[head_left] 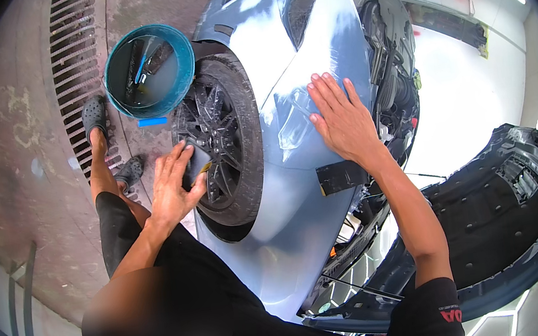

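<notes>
My right hand (340,119) lies flat, fingers extended, on a grey-blue car fender (281,267) with white, patchy sanded areas. Below it on the panel rests a dark rectangular sheet (340,176). My left hand (172,186) grips a small dark grey rectangular pad (196,163) with a yellowish edge, held in front of the black spoked wheel (222,140) and dusty tyre.
A teal bucket (183,94) of murky water holds tools, with a blue strip below it. A floor grate (67,58) runs beside my feet in grey clogs (94,113). The engine bay (388,73) is exposed; the raised black hood (491,228) is at lower right.
</notes>
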Tool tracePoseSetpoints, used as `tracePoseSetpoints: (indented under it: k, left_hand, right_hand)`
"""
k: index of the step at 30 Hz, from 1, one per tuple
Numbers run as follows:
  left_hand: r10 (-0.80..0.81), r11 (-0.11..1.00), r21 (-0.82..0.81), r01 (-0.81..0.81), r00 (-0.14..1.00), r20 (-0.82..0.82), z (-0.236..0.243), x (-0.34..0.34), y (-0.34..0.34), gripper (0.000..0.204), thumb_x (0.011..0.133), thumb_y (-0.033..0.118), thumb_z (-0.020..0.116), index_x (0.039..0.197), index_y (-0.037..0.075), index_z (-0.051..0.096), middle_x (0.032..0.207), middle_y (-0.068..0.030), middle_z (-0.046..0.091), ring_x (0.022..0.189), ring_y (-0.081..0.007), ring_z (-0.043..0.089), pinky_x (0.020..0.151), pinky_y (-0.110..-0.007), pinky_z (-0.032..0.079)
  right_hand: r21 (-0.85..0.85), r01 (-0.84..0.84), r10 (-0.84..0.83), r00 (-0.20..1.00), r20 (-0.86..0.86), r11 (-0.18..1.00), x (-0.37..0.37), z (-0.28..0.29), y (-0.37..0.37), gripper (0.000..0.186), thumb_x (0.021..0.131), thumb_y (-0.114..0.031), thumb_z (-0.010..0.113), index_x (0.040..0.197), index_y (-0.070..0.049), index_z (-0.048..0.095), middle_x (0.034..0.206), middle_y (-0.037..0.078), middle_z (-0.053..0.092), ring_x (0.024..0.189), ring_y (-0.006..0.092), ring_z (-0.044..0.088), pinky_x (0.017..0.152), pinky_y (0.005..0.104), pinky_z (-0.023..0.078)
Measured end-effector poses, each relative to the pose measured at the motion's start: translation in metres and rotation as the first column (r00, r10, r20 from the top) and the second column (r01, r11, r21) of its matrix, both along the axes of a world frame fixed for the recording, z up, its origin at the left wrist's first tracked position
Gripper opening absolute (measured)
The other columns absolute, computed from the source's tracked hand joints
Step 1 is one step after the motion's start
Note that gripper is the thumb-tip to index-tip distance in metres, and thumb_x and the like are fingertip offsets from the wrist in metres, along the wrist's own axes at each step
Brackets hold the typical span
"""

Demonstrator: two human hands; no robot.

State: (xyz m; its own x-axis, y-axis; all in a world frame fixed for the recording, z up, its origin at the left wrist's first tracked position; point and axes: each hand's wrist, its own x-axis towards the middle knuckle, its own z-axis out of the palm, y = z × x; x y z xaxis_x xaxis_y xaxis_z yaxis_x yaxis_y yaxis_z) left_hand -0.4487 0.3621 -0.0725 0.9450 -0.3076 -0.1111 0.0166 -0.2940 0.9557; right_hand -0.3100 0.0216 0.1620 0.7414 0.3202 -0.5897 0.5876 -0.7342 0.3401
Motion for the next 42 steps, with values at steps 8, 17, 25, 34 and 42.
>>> tracePoseSetpoints:
  k: [8,17,25,34,42]
  left_hand:
    - [0.038,0.995,-0.094,-0.038,0.999,0.006,0.037,0.023,-0.051,0.065,0.092,0.019,0.089,0.152,0.007,0.068,0.16,-0.0248,0.061,0.134,-0.0459,0.061,0.115,-0.053,0.052]
    - [0.037,0.991,-0.119,-0.053,0.99,-0.135,0.064,0.072,-0.147,0.062,0.103,0.033,0.082,0.157,0.009,0.064,0.164,-0.0251,0.057,0.142,-0.0459,0.056,0.12,-0.053,0.049]
    - [0.059,0.954,-0.299,-0.03,0.995,0.086,0.048,0.099,-0.203,0.07,0.104,0.029,0.079,0.162,-0.001,0.054,0.165,-0.0277,0.057,0.146,-0.0451,0.056,0.126,-0.05,0.046]
    - [-0.083,0.912,-0.354,0.209,0.938,0.337,0.003,0.139,-0.196,0.069,0.097,0.01,0.076,0.163,0.006,0.059,0.171,-0.0212,0.054,0.16,-0.0411,0.048,0.133,-0.052,0.039]
    - [-0.066,0.927,-0.334,0.17,0.951,0.301,0.012,0.172,-0.208,0.064,0.101,0.018,0.079,0.161,0.008,0.059,0.171,-0.0188,0.054,0.16,-0.0417,0.047,0.132,-0.051,0.04]
  right_hand:
    - [-0.018,0.031,-0.03,0.998,0.046,0.999,0.015,-0.046,0.006,0.061,0.116,-0.036,0.051,0.168,-0.004,0.052,0.177,0.011,0.047,0.169,0.0278,0.035,0.14,0.0563,0.023]
    - [0.045,0.058,-0.06,0.997,0.041,0.997,-0.019,0.023,-0.017,0.058,0.116,-0.034,0.05,0.168,-0.009,0.053,0.179,0.007,0.047,0.17,0.0262,0.033,0.14,0.0575,0.021]
    - [0.29,0.205,-0.217,0.976,0.01,0.935,-0.028,0.031,-0.048,0.056,0.117,-0.031,0.051,0.168,-0.007,0.052,0.177,0.009,0.049,0.17,0.0315,0.034,0.139,0.0649,0.017]
    - [0.416,0.235,-0.276,0.96,0.04,0.879,-0.026,0.026,-0.053,0.052,0.116,-0.03,0.052,0.162,-0.006,0.058,0.171,0.009,0.055,0.166,0.0308,0.041,0.139,0.0631,0.016]
    - [0.426,0.228,-0.285,0.956,0.074,0.875,-0.028,0.021,-0.053,0.048,0.117,-0.03,0.053,0.157,-0.007,0.064,0.168,0.007,0.06,0.164,0.031,0.043,0.138,0.0633,0.018]
